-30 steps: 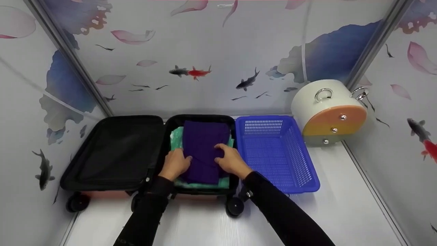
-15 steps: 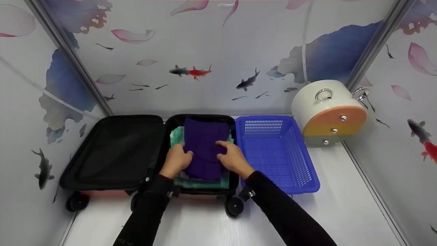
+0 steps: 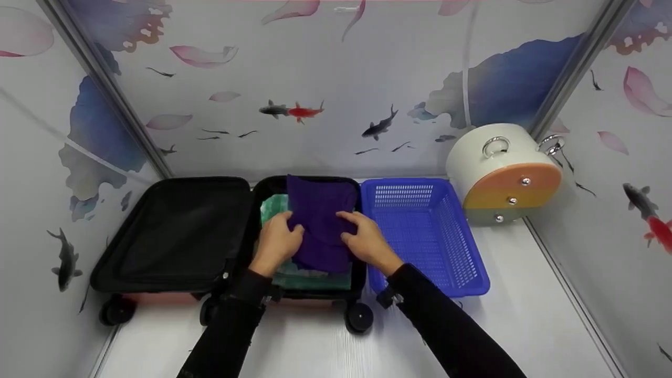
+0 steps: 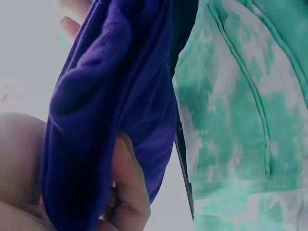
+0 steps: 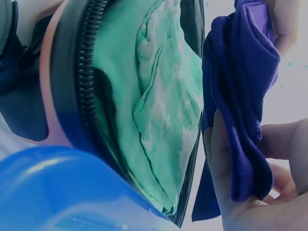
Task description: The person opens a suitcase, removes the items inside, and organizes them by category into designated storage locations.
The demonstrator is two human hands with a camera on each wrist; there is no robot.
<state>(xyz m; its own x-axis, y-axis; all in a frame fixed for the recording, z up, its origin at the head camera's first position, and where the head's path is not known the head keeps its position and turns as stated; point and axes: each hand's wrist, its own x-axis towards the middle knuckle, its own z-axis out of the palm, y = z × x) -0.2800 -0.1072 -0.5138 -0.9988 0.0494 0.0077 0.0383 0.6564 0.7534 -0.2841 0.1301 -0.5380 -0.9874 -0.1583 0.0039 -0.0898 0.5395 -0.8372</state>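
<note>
A folded purple cloth [image 3: 321, 220] is held by its two side edges above the right half of an open suitcase [image 3: 359, 286]. My left hand [image 3: 278, 239] pinches its left edge, with thumb and fingers on opposite faces in the left wrist view, where the purple layers [image 4: 144, 110] hang in a fold. Its right edge is gripped by my right hand [image 3: 371, 242]; the right wrist view shows several stacked layers [image 5: 240, 106] between thumb and fingers. Beneath lies a green-and-white tie-dye garment [image 3: 315, 282] inside the suitcase, partly covered by the purple cloth and hands.
The suitcase's black-lined left half [image 3: 178, 236] lies open on the left. Close against its right side stands a blue perforated basket [image 3: 472, 291]. A cream round case with coloured drawers [image 3: 488, 152] sits at the back right. Black wheels [image 3: 359, 317] stick out in front.
Both hands have raised the purple cloth and shifted it slightly away and right. It lay flat on the green garment before; now more green shows at the near and left sides.
</note>
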